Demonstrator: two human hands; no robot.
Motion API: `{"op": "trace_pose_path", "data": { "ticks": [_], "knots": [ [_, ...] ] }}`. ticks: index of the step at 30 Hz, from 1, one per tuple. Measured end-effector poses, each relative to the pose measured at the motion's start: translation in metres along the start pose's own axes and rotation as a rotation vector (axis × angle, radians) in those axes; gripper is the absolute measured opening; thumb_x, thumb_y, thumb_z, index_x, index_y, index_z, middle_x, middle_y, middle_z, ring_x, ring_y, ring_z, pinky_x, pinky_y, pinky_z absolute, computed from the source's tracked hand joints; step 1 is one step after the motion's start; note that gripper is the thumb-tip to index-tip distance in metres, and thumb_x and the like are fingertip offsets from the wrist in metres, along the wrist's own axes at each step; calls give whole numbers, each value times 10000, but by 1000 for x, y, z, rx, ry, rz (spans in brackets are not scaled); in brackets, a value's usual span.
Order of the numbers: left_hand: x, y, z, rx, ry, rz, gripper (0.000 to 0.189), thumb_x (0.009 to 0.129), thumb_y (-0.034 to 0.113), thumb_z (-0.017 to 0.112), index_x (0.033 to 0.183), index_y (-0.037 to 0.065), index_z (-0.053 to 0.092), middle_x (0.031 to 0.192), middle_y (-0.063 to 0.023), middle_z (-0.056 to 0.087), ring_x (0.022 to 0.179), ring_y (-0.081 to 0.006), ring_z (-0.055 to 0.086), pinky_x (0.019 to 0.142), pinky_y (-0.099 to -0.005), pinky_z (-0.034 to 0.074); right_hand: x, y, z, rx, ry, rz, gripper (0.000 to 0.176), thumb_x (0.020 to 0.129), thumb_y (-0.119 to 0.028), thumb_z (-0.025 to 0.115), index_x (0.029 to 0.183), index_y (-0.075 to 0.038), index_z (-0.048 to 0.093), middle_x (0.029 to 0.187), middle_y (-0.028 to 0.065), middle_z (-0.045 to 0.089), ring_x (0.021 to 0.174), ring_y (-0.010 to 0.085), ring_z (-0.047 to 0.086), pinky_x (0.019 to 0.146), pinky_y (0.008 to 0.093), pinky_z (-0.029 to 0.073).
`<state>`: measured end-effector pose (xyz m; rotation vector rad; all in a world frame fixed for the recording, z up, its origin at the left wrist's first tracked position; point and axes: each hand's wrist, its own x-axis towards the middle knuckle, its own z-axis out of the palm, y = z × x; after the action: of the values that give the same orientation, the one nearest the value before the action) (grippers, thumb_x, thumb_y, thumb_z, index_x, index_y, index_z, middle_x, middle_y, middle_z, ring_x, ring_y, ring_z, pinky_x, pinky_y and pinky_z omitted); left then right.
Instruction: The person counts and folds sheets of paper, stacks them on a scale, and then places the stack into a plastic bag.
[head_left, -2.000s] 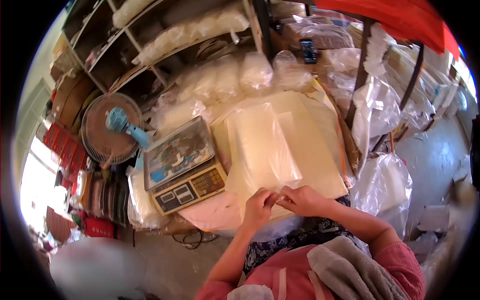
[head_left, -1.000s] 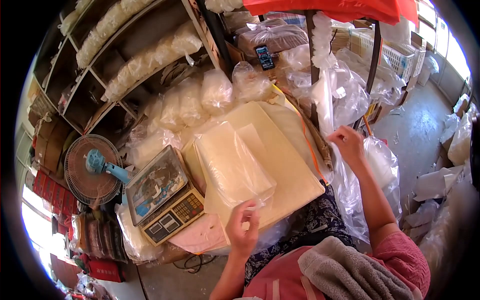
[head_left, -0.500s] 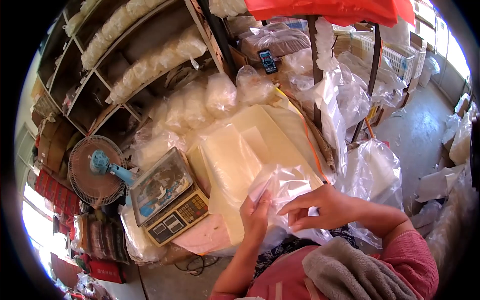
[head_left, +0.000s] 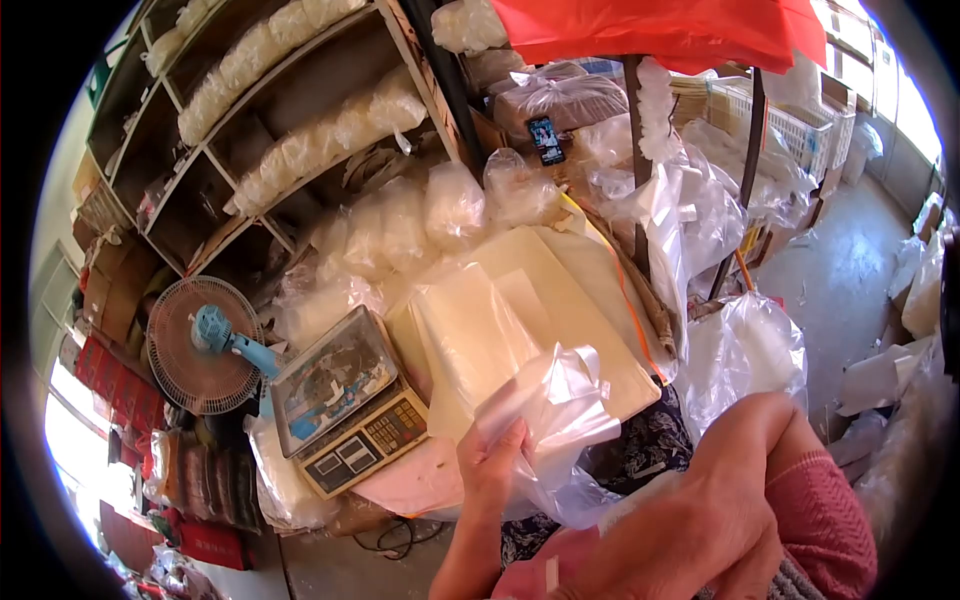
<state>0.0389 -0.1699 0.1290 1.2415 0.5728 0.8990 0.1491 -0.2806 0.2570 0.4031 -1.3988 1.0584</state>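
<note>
A clear plastic bag is pinched in my left hand, its upper part standing over the stack of sheets and its lower part hanging toward my lap. My right hand is close to the camera at the bottom, right of the bag and apart from it; its fingers are blurred. Beyond my left hand a filled flat plastic packet lies on cream sheets. A weighing scale with scraps in its metal tray stands left of the stack.
Behind the sheets sit several filled clear bags. A fan stands at the left, below shelves of bagged goods. A phone lies at the back. Plastic bags hang beside a dark post, and a white crate is at the right.
My right hand has moved away from the bag, down and toward the camera. The bag in my left hand now stands up more. The view has shifted slightly.
</note>
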Motion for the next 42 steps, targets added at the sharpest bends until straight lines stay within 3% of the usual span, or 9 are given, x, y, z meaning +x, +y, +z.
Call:
{"op": "trace_pose_path", "data": {
  "ticks": [2,5,8,11,21,25,31,33,42],
  "knots": [
    [-6,-4,-7,-17,2,-13,412,864,68,610,1257,-19,522,776,-42,589,626,-111,532,509,-233,444,-4,6,2,-88,72,-64,721,917,-443,514,1214,210,435,1144,281,564,1021,328,586,931,395,410],
    [-5,-7,-9,-4,-44,-23,436,845,62,622,1257,-31,513,784,-57,598,624,-129,541,519,-249,450,-13,-47,-29,-197,-47,573,766,877,-549,499,1225,133,478,1171,244,575,1100,368,563,924,433,447],
    [-1,0,-16,71,-121,-1,476,830,45,625,1275,-45,484,783,-68,606,611,-147,551,545,-264,455,-13,-56,-59,-889,181,567,475,894,-291,613,1231,30,516,1195,166,590,1097,239,576,941,342,438],
    [3,5,-14,36,-229,58,494,874,3,564,1344,-37,417,831,-51,580,656,-111,526,580,-238,445,-43,-38,-103,-1451,257,620,604,790,-400,712,1194,21,553,1152,145,613,1100,244,572,940,321,431],
    [2,-21,-43,66,-153,-38,450,847,16,607,1282,-11,494,839,-90,613,672,-149,574,574,-265,468,-110,-31,-131,-779,472,1200,203,826,-198,720,829,-3,666,677,-10,604,661,53,559,607,216,443],
    [4,-10,-40,1172,401,895,191,848,109,636,980,-23,594,758,-133,613,589,-201,570,552,-282,462,-118,-22,-122,-666,663,1162,192,866,-173,665,852,19,662,767,37,670,653,72,619,580,201,471],
    [-31,-16,1,680,-115,-61,217,848,192,680,793,-3,600,605,-22,572,559,-74,512,504,-228,414,-122,6,-97,-804,488,1358,122,834,-120,677,855,-6,638,677,48,654,607,75,621,550,232,481],
    [-27,-21,5,709,-115,-66,275,832,247,710,780,4,592,605,-24,573,579,-57,506,514,-228,412,-144,18,-99,-1100,210,1207,111,821,-108,671,833,-13,617,662,65,633,623,98,619,564,258,472],
    [-25,-56,-10,408,-162,-184,318,827,301,717,842,8,594,673,-47,636,618,-87,579,565,-235,464,-150,23,-90,-1022,415,1195,209,770,-194,715,780,-24,594,665,115,630,628,205,641,577,323,480]
  ]
}}
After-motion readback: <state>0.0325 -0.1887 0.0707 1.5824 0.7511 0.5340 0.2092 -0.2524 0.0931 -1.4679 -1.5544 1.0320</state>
